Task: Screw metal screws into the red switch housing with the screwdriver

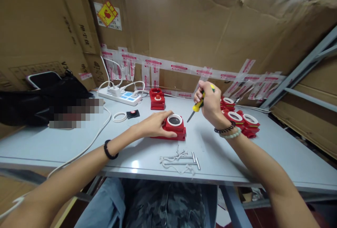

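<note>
My left hand (156, 124) is closed around a red housing with a white ring (177, 129) and a dark round window, which lies on the table. My right hand (209, 99) grips a yellow and black screwdriver (197, 106), its tip pointing down and left, raised just right of the housing and apart from it. In front of the housing lie two T-shaped metal rods (184, 163) with white cords and several small screws (181, 152). Left of my left hand are a white ring (119, 117) and a black square piece with a red centre (133, 114).
Behind stands another red housing (157, 101) beside a white power strip (119, 96) with plugged cables. Several red housings with white rings (243, 119) sit right, behind my right wrist. A black bag (71, 91) with a phone (44, 79) is left. Cardboard (184, 27) walls the back.
</note>
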Demonstrator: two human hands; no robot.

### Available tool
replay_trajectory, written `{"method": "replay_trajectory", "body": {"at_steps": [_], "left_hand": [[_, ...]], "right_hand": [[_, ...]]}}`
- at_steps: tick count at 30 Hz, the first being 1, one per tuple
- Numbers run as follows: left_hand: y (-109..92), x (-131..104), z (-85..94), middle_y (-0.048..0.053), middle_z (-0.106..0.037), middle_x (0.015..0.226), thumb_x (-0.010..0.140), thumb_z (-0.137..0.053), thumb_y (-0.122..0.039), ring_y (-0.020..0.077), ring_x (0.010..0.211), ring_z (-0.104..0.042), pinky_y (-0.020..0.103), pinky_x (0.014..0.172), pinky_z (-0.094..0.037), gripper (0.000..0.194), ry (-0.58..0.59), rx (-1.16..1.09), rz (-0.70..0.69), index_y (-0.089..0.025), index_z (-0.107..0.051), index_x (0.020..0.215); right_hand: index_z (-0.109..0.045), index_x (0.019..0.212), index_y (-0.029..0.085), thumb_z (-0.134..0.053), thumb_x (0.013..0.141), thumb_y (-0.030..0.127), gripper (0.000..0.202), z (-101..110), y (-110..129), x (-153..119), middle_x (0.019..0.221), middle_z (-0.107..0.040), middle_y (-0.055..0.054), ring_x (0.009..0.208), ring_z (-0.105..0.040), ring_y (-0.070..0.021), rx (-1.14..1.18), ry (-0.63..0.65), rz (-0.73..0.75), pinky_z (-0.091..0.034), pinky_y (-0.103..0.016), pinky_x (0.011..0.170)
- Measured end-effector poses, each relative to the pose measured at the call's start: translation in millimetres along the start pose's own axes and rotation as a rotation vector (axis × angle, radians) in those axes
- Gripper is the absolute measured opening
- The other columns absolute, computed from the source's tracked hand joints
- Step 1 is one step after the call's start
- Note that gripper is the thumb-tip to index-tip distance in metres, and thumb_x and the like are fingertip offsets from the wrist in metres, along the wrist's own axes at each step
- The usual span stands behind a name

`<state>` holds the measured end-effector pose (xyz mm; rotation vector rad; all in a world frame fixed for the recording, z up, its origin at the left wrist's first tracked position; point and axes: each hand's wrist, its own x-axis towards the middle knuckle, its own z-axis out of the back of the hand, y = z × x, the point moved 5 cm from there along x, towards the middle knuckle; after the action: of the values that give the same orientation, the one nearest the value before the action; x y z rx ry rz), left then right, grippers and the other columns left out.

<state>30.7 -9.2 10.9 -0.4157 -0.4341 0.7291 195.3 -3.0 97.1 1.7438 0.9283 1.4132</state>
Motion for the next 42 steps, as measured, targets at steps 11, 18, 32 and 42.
{"method": "replay_trajectory", "body": {"at_steps": [11, 18, 32, 42], "left_hand": [[1.9, -1.7, -0.4, 0.006, -0.062, 0.1, 0.068, -0.065, -0.062, 0.023, 0.086, -0.058, 0.029, 0.071, -0.042, 0.059, 0.021, 0.021, -0.014, -0.021, -0.049, 0.109], [2.0, -1.8, -1.2, 0.005, -0.062, 0.099, 0.069, -0.066, -0.061, 0.0224, 0.085, -0.058, 0.029, 0.07, -0.042, 0.059, 0.019, 0.013, -0.019, -0.021, -0.049, 0.109], [1.5, -1.7, -0.8, 0.006, -0.063, 0.102, 0.068, -0.065, -0.062, 0.0238, 0.087, -0.058, 0.03, 0.072, -0.042, 0.061, 0.023, 0.017, -0.002, -0.02, -0.05, 0.111], [2.3, -1.6, -1.1, 0.006, -0.063, 0.102, 0.067, -0.067, -0.059, 0.0237, 0.088, -0.058, 0.029, 0.073, -0.042, 0.059, 0.016, 0.009, -0.01, -0.02, -0.05, 0.109]], "right_hand": [[-0.036, 0.059, 0.022, -0.064, 0.076, 0.036, 0.036, -2.4, -24.7, 6.2, 0.044, -0.036, 0.01, 0.038, -0.037, -0.0049, 0.125, -0.068, -0.021, -0.032, -0.019, 0.038], [-0.037, 0.059, 0.021, -0.066, 0.076, 0.036, 0.037, -7.7, -23.4, 5.7, 0.043, -0.037, 0.01, 0.037, -0.037, -0.0046, 0.163, -0.066, 0.001, -0.032, -0.019, 0.038], [-0.038, 0.063, 0.022, -0.065, 0.077, 0.042, 0.036, -6.3, -25.1, 5.4, 0.043, -0.038, 0.012, 0.037, -0.038, -0.0046, 0.121, -0.137, 0.06, -0.034, -0.017, 0.038], [-0.04, 0.076, 0.023, -0.055, 0.084, 0.04, 0.024, -11.5, -21.3, -4.3, 0.052, -0.042, 0.01, 0.043, -0.044, -0.0076, -0.116, -0.081, 0.174, -0.037, -0.02, 0.044]]}}
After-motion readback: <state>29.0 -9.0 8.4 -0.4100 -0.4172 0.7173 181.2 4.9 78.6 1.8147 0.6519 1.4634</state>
